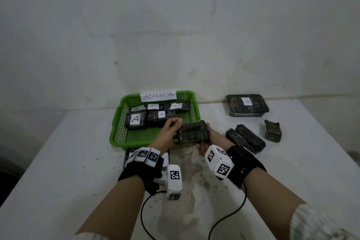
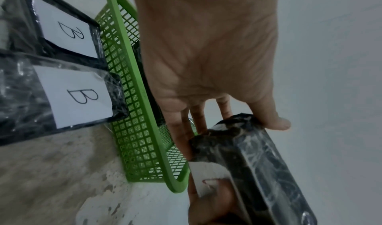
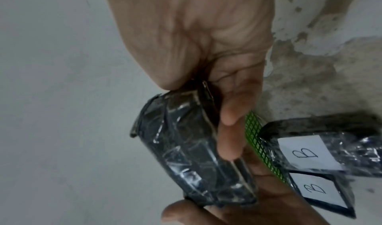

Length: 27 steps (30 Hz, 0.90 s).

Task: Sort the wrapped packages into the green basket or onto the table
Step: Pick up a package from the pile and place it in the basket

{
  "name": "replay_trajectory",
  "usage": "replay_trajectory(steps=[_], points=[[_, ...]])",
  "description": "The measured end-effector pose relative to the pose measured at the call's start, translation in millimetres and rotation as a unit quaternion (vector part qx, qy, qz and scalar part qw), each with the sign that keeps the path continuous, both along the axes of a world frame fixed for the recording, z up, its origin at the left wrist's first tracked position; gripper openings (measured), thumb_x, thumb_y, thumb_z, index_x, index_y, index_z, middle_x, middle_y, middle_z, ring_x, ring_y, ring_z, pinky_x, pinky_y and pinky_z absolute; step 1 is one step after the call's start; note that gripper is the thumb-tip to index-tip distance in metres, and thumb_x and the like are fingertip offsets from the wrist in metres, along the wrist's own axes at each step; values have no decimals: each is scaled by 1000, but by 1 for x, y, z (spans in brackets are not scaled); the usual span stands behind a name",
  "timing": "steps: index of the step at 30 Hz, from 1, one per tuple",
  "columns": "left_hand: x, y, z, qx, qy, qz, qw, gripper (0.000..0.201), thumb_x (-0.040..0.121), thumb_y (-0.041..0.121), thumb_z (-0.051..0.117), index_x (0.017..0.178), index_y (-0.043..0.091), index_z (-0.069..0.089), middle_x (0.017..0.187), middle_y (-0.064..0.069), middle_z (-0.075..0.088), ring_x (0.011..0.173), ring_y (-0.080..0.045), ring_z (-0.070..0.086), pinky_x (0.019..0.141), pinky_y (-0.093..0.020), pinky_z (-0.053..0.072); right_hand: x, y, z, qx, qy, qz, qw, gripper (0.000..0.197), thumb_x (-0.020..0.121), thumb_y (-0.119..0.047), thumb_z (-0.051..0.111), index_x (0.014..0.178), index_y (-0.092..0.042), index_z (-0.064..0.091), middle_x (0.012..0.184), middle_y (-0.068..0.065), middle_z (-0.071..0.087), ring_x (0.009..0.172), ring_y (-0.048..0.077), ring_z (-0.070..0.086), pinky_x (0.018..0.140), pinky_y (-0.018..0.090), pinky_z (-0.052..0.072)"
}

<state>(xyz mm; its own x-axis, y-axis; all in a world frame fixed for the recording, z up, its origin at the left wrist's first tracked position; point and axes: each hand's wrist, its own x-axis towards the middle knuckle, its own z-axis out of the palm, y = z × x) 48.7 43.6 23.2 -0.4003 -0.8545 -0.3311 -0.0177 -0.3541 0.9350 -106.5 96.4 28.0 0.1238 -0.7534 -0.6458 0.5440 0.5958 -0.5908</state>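
Both hands hold one dark plastic-wrapped package just above the front right corner of the green basket. My left hand pinches its left end between thumb and fingers. My right hand grips its right end, fingers curled along one side of the package. No label shows on its top face. The basket carries a paper sign reading ABNORMAL and holds several packages marked A.
Two packages marked B lie on the table against the basket's front wall, under my left wrist. To the right lie a large B package, two dark packages and a small one. Cables trail near the front edge.
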Motion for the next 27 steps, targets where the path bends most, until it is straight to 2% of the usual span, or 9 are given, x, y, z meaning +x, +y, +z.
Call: replay_trajectory(steps=[4,6,9,12,14,17,20,24,27], points=[[8,-6,-2,68,-2,34,997,39,97,47,34,113,13,47,123,-18,52,107,-35,54,63,-41,56,9,-3,-4,-61,147,66,985,73,87,-75,18,87,-14,58,66,1,47,50,11,42,44,20,33],[14,-7,-1,104,5,40,994,50,97,52,30,123,13,49,124,-20,54,100,-33,56,58,-34,52,16,-4,-4,-125,168,70,975,64,90,-69,21,109,-20,59,88,1,63,74,12,58,59,22,44],[25,-9,-4,133,6,31,991,62,94,59,28,128,14,53,127,-17,57,107,-33,56,68,-36,51,23,-6,-8,-226,76,-3,971,51,90,-44,49,138,-32,38,125,2,59,108,18,60,82,33,53],[35,-9,-4,140,-5,17,990,70,91,64,23,132,14,50,133,-16,54,114,-35,55,79,-41,52,28,-11,-6,-241,47,-28,969,45,87,-7,59,127,-26,52,121,5,61,102,22,62,79,33,52],[41,-8,-1,126,-27,-6,992,70,91,65,17,130,17,49,131,-14,55,102,-33,61,69,-35,54,32,-16,-8,-224,63,-58,971,34,89,0,55,116,-20,59,111,8,66,93,22,63,74,31,53],[47,-6,7,59,-126,-52,989,62,94,60,12,121,20,51,117,-12,60,87,-27,63,61,-27,47,37,-21,-13,-188,129,-69,971,25,89,-6,60,111,-16,62,100,8,69,85,19,63,68,28,53],[49,-11,7,-14,-149,-38,988,54,97,50,26,130,13,47,118,-10,56,102,-26,56,79,-35,49,44,-24,-16,-174,200,-20,964,24,87,-5,62,109,-13,66,90,4,69,75,13,63,58,20,49],[51,-17,6,-31,-120,-57,991,40,92,31,55,130,18,48,123,-10,58,99,-22,60,89,-40,50,50,-32,-17,-180,228,14,957,27,84,-11,69,110,-11,64,92,2,70,82,13,64,67,22,48],[50,-24,5,15,-88,-62,994,34,95,26,52,128,18,50,119,-11,59,98,-24,60,87,-42,51,51,-39,-13,-172,206,-6,963,46,78,-30,75,115,-10,59,100,4,69,90,17,65,76,28,50]])
